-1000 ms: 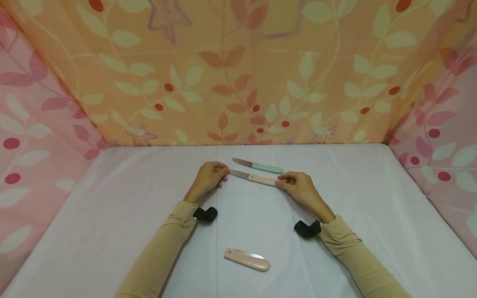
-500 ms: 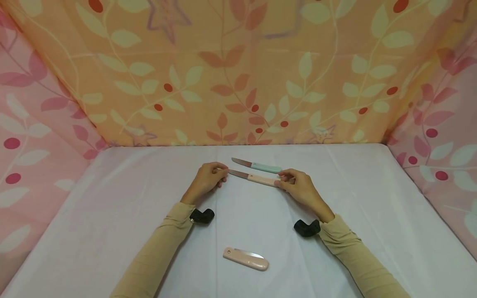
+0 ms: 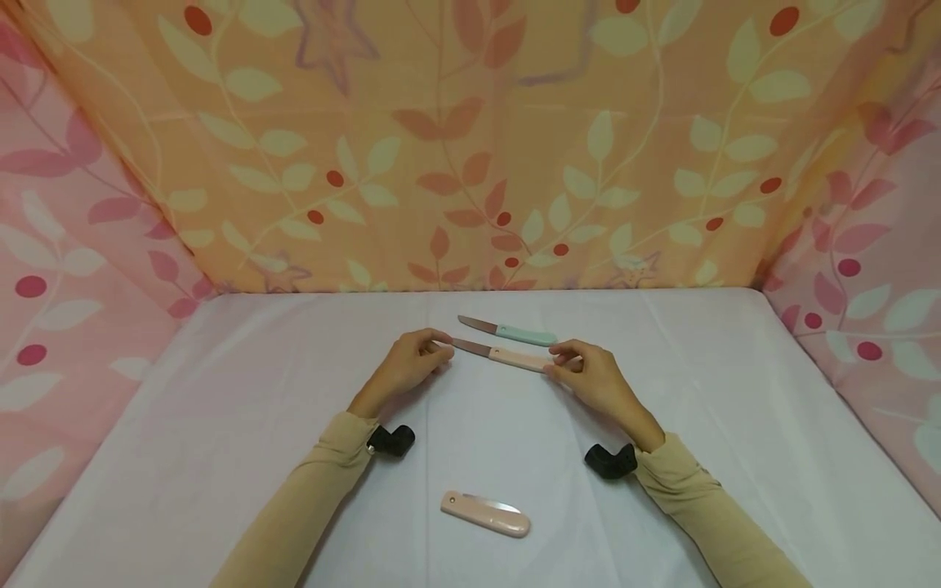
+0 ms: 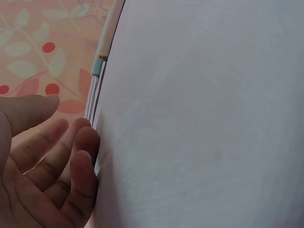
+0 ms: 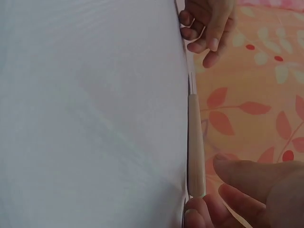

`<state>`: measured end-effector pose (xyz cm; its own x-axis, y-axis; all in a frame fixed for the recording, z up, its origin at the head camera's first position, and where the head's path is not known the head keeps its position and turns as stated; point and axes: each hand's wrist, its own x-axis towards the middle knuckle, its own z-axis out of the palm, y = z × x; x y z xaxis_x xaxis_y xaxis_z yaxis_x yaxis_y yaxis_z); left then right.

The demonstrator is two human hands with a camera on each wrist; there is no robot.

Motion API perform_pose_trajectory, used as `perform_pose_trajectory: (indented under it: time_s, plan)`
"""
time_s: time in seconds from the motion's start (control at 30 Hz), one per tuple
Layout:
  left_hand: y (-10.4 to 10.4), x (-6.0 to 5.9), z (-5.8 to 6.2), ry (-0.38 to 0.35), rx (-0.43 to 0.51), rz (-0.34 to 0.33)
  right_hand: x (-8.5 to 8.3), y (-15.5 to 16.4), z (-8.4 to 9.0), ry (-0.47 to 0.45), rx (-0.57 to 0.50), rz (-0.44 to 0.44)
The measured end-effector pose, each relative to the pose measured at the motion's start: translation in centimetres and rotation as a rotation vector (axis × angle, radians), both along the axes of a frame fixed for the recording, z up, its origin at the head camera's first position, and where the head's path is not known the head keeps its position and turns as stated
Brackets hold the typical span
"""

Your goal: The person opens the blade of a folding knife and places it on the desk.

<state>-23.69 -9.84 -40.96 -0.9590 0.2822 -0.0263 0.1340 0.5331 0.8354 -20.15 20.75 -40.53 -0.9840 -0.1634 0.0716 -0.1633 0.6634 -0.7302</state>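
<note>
An unfolded knife with a beige handle (image 3: pixel 517 359) lies near the table's far side, blade pointing left. Just beyond it, roughly parallel, is another unfolded knife with a mint green handle (image 3: pixel 525 335). My left hand (image 3: pixel 407 361) is at the beige knife's blade tip, thumb spread away from the loosely bent fingers (image 4: pixel 85 175). At the handle's other end is my right hand (image 3: pixel 599 377). In the right wrist view its thumb (image 5: pixel 247 175) stands clear of the handle, while the fingertips (image 5: pixel 195 216) sit right at the handle's end. Neither hand grips anything.
Nearer the front lies a folded beige knife (image 3: pixel 487 514), its blade edge showing along the handle. A white cloth (image 3: pixel 294 474) covers the table. Patterned fabric walls (image 3: pixel 470 147) rise at the back and both sides.
Both hands pinched the beige-handled knife at its two ends a second ago; their thumbs have now parted from it. The knives lie as before, and the head view has tilted slightly.
</note>
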Motion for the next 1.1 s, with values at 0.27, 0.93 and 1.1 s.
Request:
perform_pose_trajectory:
  time_s: [0.27, 0.93, 1.1]
  plan:
    - [0.1, 1.3, 0.7, -0.017, -0.002, -0.013, 1.0, -0.4, 0.2, -0.004, -0.031, 0.008]
    - [0.8, 5.0, 2.1, -0.013, -0.051, -0.138, 5.3, -2.1, 1.3, -0.005, -0.033, 0.182]
    - [1.2, 6.1, 2.1, -0.024, -0.053, -0.156, 6.7, -2.2, 1.7, 0.01, -0.024, 0.231]
